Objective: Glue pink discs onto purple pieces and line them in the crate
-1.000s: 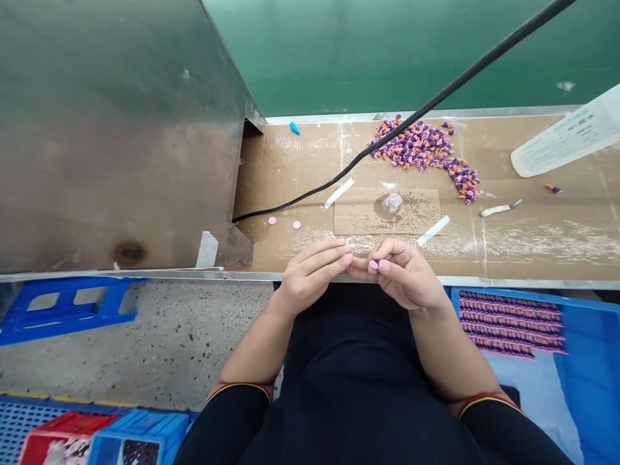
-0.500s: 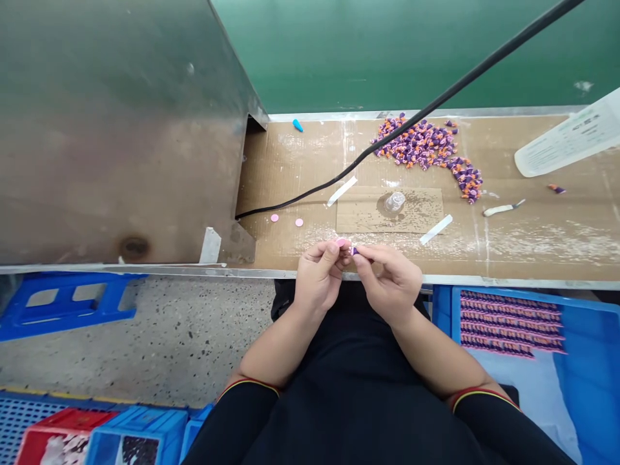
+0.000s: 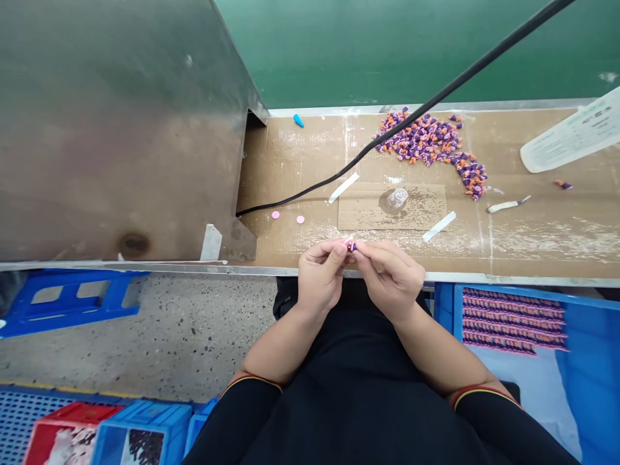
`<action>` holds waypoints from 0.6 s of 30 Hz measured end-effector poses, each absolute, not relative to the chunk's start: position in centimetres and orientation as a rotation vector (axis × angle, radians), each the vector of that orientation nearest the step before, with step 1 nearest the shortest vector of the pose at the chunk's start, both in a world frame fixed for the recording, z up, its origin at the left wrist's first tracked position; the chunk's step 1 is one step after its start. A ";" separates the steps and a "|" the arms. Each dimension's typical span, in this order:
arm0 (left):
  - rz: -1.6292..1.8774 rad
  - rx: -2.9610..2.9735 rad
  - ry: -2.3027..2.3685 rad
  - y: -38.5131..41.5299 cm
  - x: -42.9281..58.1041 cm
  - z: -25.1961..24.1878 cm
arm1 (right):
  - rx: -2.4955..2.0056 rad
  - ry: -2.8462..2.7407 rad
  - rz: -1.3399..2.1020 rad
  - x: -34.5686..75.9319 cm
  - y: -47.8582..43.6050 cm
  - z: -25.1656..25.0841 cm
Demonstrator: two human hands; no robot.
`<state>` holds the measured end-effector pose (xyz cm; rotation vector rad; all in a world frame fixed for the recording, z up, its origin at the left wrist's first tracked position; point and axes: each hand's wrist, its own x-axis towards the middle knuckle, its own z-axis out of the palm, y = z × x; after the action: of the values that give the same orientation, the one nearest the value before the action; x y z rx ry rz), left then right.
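Note:
Over the table's front edge, my left hand [image 3: 318, 276] pinches a small pink disc [image 3: 347, 243] between thumb and fingers. My right hand [image 3: 394, 279] pinches a small purple cone-shaped piece [image 3: 353, 247] with white on it, pressed against the disc. Fingertips hide much of both. Two more pink discs, one nearer [image 3: 300, 219] and one farther left [image 3: 276, 215], lie flat on the cardboard. A pile of purple-and-orange pieces [image 3: 421, 139] sits at the back. Just beyond my hands, a small clear cup [image 3: 397, 198] stands on a wet cardboard piece [image 3: 361, 210].
A black cable [image 3: 387, 135] crosses over the table. A metal housing [image 3: 121, 142] stands at left. On the right are a white-handled tool [image 3: 504, 206], a translucent bottle [image 3: 571, 139], and below, a blue tray [image 3: 593, 342] with rows of finished-looking pieces. A blue cone [image 3: 298, 121] lies at the back.
The purple piece has come up against the pink disc as my fingertips drew together. The disc shows less now. The view has shifted slightly.

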<state>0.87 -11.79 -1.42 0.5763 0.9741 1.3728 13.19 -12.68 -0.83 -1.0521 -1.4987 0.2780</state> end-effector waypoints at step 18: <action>1.694 1.362 1.211 -12.5 0.9 -1.3 | -1.012 -1.579 0.154 13.5 -12.9 -0.3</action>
<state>0.91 -12.49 -1.26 1.3619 1.2111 1.6943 13.51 -12.86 -0.25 -1.0119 -1.5788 0.1542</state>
